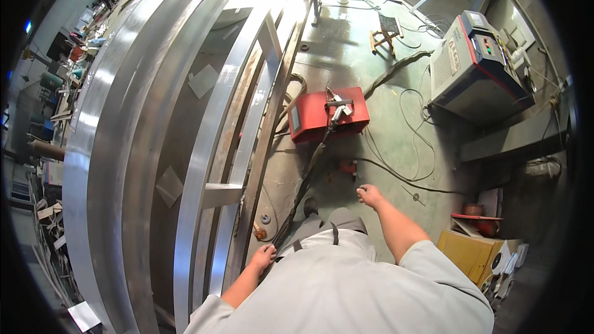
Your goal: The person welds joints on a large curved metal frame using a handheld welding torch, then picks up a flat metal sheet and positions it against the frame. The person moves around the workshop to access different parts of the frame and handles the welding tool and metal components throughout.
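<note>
My left hand (pixel 264 256) hangs low beside my left hip, next to the frame's near rail, with its fingers curled in; whether anything is in them is hidden. Held out forward on the right, my right hand (pixel 370 196) has its fingers closed; a small dark spot shows at their tips, too small to name. A red box-shaped machine (pixel 303 104) stands on the floor ahead of me. On its top lies a metal welding-type torch (pixel 340 110), touched by neither hand. From it a thick dark sheathed cable (pixel 314 164) runs back along the floor, past my legs.
A long shiny metal frame (pixel 213 148) fills the left side. At the far right stands a grey cabinet machine (pixel 455 62), with loose cables (pixel 427 142) on the floor near it. Ahead is a small folding stool (pixel 383 42); a yellow cabinet (pixel 470 253) stands at the lower right.
</note>
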`<action>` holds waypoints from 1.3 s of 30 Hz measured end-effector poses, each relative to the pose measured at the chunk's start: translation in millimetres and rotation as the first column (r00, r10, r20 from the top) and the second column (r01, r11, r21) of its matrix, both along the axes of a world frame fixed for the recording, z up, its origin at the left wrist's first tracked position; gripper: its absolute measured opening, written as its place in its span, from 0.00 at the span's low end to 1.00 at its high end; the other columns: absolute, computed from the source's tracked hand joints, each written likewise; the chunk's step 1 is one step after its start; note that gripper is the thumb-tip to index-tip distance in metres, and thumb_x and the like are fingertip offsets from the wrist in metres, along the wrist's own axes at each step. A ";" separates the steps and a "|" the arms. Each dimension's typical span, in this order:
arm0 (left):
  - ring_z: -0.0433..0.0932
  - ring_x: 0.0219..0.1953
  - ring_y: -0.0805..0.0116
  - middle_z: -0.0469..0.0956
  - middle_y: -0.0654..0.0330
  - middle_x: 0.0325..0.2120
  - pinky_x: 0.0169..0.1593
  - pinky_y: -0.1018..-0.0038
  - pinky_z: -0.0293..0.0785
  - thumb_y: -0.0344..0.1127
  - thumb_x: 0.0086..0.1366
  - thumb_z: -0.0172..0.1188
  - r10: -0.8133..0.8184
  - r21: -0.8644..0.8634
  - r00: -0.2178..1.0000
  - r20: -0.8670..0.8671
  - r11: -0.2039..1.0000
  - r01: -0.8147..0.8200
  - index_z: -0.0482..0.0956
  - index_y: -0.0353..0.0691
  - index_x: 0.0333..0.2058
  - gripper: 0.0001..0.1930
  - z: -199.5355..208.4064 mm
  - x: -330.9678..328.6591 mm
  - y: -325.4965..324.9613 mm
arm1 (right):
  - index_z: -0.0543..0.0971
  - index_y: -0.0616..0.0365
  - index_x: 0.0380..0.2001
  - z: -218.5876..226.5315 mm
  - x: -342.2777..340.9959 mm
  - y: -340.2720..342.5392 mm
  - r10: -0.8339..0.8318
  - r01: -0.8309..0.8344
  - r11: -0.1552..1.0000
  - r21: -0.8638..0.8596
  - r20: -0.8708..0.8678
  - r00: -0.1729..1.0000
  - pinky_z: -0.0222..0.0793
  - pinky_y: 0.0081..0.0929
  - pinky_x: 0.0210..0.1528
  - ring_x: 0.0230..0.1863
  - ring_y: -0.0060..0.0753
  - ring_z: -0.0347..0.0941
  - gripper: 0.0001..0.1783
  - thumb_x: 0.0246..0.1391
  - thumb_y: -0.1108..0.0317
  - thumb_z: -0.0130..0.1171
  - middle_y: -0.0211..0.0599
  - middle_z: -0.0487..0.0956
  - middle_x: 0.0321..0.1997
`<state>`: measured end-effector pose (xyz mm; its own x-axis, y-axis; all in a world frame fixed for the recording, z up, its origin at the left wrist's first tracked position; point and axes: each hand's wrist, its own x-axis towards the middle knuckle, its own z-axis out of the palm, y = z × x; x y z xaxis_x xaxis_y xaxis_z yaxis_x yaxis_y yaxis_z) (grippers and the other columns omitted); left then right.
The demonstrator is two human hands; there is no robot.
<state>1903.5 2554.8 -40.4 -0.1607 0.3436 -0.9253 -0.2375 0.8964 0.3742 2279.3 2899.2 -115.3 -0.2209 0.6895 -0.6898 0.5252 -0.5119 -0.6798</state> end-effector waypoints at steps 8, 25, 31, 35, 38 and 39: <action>0.77 0.50 0.67 0.80 0.55 0.49 0.54 0.71 0.72 0.51 0.72 0.56 -0.156 0.082 0.980 -0.120 0.983 0.166 0.76 0.34 0.56 0.26 2.4 26.4 0.0 | 0.78 0.67 0.45 -74.2 -76.7 163.0 0.089 -0.088 0.995 -0.045 0.020 0.996 0.75 0.26 0.30 0.27 0.27 0.75 0.15 0.62 0.64 0.58 0.36 0.79 0.29; 0.68 0.64 0.45 0.71 0.39 0.59 0.64 0.62 0.63 0.64 0.73 0.37 0.120 -0.622 0.980 0.160 0.783 0.005 0.72 0.30 0.58 0.38 80.2 214.2 -21.2 | 0.78 0.55 0.34 -302.5 -193.7 343.6 -0.314 0.392 0.824 -0.408 0.248 0.917 0.57 0.26 0.18 0.17 0.24 0.63 0.22 0.57 0.45 0.64 0.30 0.74 0.24; 0.70 0.61 0.45 0.73 0.39 0.57 0.62 0.63 0.65 0.63 0.73 0.40 0.150 -0.619 0.970 0.193 0.786 0.001 0.73 0.31 0.57 0.37 87.8 223.1 -21.8 | 0.79 0.70 0.45 -302.9 -189.8 316.5 -0.341 0.408 0.896 -0.176 0.316 0.885 0.71 0.43 0.32 0.32 0.35 0.76 0.33 0.52 0.46 0.68 0.43 0.82 0.39; 0.72 0.60 0.45 0.74 0.40 0.55 0.61 0.63 0.66 0.62 0.73 0.42 0.165 -0.595 0.966 0.199 0.804 -0.014 0.74 0.31 0.56 0.36 81.4 240.4 -25.8 | 0.77 0.68 0.46 -270.4 -163.0 282.1 -0.434 0.474 0.849 -0.233 0.203 0.878 0.72 0.36 0.30 0.28 0.33 0.75 0.32 0.52 0.47 0.67 0.41 0.80 0.34; 0.73 0.59 0.45 0.76 0.40 0.54 0.60 0.63 0.67 0.61 0.73 0.43 0.168 -0.551 0.965 0.200 0.834 -0.031 0.74 0.31 0.56 0.35 67.8 257.2 -26.6 | 0.77 0.67 0.45 -263.1 -121.5 254.2 -0.391 0.435 0.880 -0.188 0.230 0.891 0.72 0.34 0.32 0.29 0.30 0.74 0.29 0.53 0.51 0.68 0.40 0.80 0.36; 0.73 0.59 0.45 0.76 0.40 0.54 0.60 0.63 0.67 0.61 0.72 0.44 0.176 -0.528 0.963 0.207 0.848 -0.042 0.74 0.31 0.55 0.34 62.0 265.7 -26.5 | 0.76 0.67 0.46 -266.8 -104.8 241.1 -0.460 0.493 0.841 -0.223 0.184 0.869 0.72 0.34 0.34 0.30 0.28 0.74 0.29 0.53 0.51 0.68 0.39 0.80 0.35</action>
